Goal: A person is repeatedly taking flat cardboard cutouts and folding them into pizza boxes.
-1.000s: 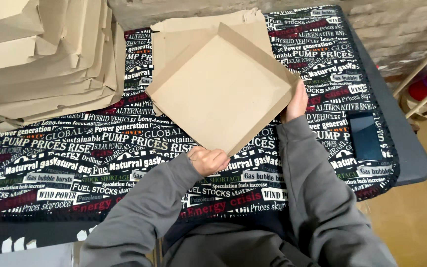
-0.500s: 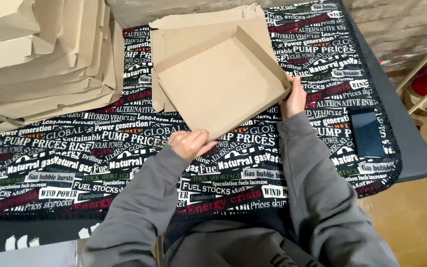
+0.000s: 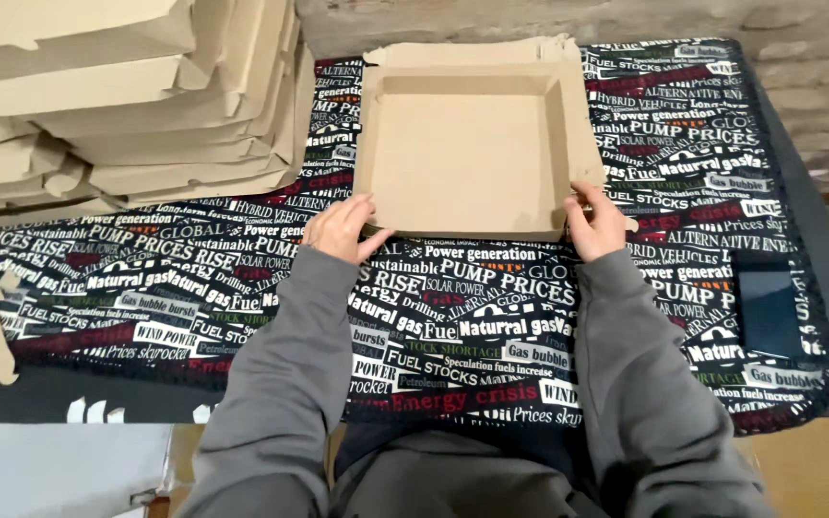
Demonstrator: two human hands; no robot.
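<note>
My left hand (image 3: 340,228) sits at the near-left corner of the shallow square brown cardboard tray (image 3: 467,153), fingers curled w/ tips on its front wall, thumb pointing in toward the corner; more a light grip than a pinch. My right hand (image 3: 595,223) is at the near-right corner, fingers wrapped around the outside of the side wall, thumb on top of the edge, so it's closed on the cardboard there. The tray lies flat, open side up, square to me, on the black cloth printed w/ white and red newspaper-style lettering (image 3: 242,278), toward the far middle of it. Flat cardboard flaps stick out behind and beside the tray; can't tell if they're part of it or a separate sheet underneath. To the left, well apart from my hands, a tall stack of folded brown cardboard boxes (image 3: 127,96). On the cloth's right edge, a dark flat rectangular phone-like slab (image 3: 769,312). Grey sleeves cover both arms.
</note>
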